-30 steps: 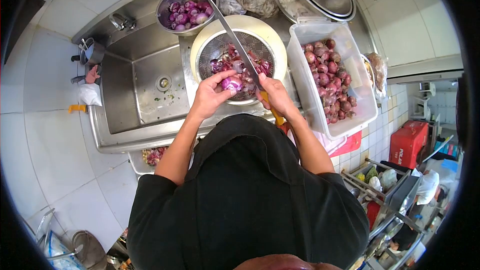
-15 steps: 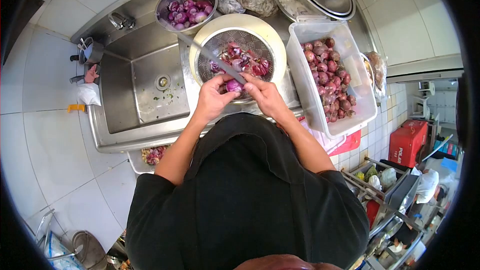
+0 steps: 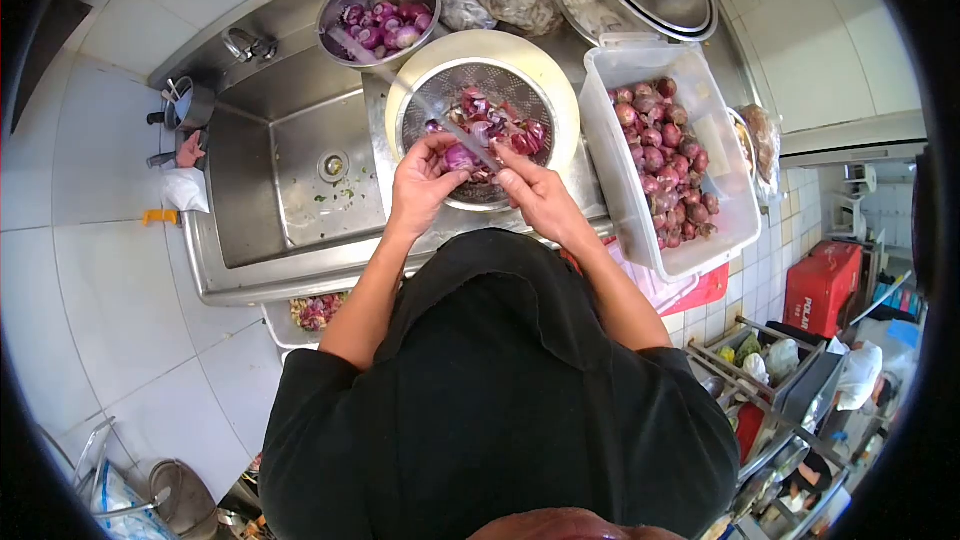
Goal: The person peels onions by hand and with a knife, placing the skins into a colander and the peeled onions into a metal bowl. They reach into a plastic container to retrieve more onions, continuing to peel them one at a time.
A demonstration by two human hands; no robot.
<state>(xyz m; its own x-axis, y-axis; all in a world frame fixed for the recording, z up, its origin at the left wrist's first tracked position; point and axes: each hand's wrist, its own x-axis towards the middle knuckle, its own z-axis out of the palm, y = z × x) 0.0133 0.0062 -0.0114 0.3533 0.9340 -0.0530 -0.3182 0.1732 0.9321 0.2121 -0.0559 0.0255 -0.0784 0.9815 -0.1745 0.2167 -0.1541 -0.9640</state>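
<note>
Grip is closed: onion [image 3: 459, 159] pinched in left hand [image 3: 420, 195], knife [image 3: 432, 108] held in right hand [image 3: 545, 202] over colander [image 3: 505, 78]; edge is best angled shallow.

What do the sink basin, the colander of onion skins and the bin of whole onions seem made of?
Sink basin: likely stainless steel, dull grey with soft reflections.
Colander: metal, probably stainless; shiny rim, punched holes.
Bin: probably plastic, smooth, milky and translucent.
</note>
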